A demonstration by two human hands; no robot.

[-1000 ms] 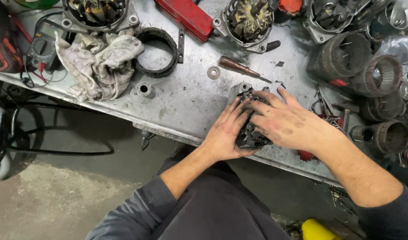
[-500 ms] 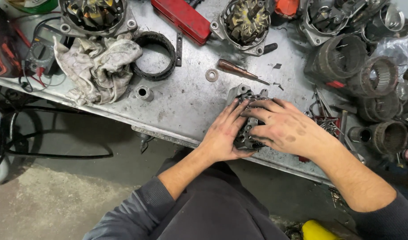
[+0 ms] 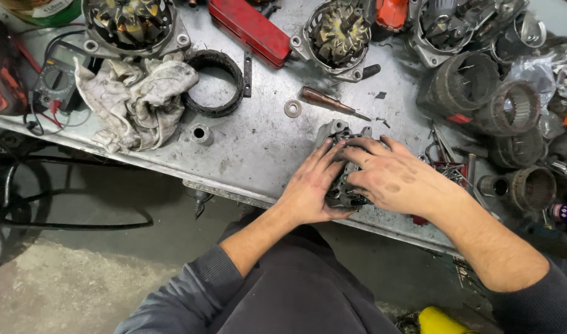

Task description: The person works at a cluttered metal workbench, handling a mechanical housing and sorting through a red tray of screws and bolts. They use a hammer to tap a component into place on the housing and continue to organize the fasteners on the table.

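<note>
A grey metal alternator housing (image 3: 336,133) lies on the steel workbench (image 3: 259,148) near its front edge. My left hand (image 3: 311,185) grips its left side, fingers spread along the casing. My right hand (image 3: 395,176) covers its top and right side, fingers curled over the dark inner part. Most of the housing is hidden under both hands. Both hands are smeared with grease.
A dirty rag (image 3: 135,99), a black ring (image 3: 214,83), a washer (image 3: 293,109), a small bushing (image 3: 200,133) and a screwdriver (image 3: 330,102) lie on the bench. Other alternator parts (image 3: 339,34), stator rings (image 3: 512,108), a red case (image 3: 249,28) and a multimeter (image 3: 55,77) crowd the back.
My hands stay on the housing, with fingers shifting slightly. The view has drifted a little.
</note>
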